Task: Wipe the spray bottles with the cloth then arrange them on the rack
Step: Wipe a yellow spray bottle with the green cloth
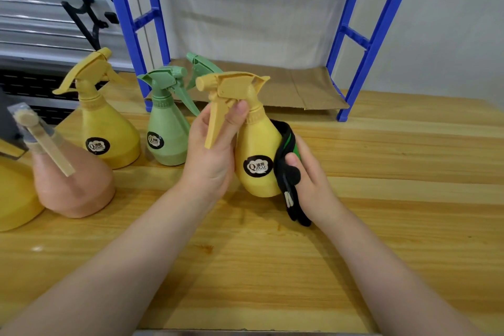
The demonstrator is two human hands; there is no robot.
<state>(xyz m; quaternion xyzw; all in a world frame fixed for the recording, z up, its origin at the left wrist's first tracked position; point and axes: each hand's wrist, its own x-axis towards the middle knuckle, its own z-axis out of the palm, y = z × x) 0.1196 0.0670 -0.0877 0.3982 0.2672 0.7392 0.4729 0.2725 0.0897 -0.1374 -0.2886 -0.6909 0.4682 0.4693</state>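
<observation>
My left hand (212,150) grips a yellow spray bottle (257,155) by its neck and trigger, holding it above the wooden table (381,199). My right hand (308,180) holds a black and green cloth (286,172) pressed against the bottle's right side. The blue rack (362,43) stands behind, its bottom shelf lined with brown cardboard (286,84). Another yellow bottle (106,128) and a green bottle (166,128) stand upright at the left. A second green bottle's spray head (200,65) shows behind them.
A pink bottle (73,183) and part of another yellow bottle (13,199) stand at the near left edge. A white slatted wall with a black bracket (84,19) lies behind the bottles. Bare wood stretches to the right of my hands.
</observation>
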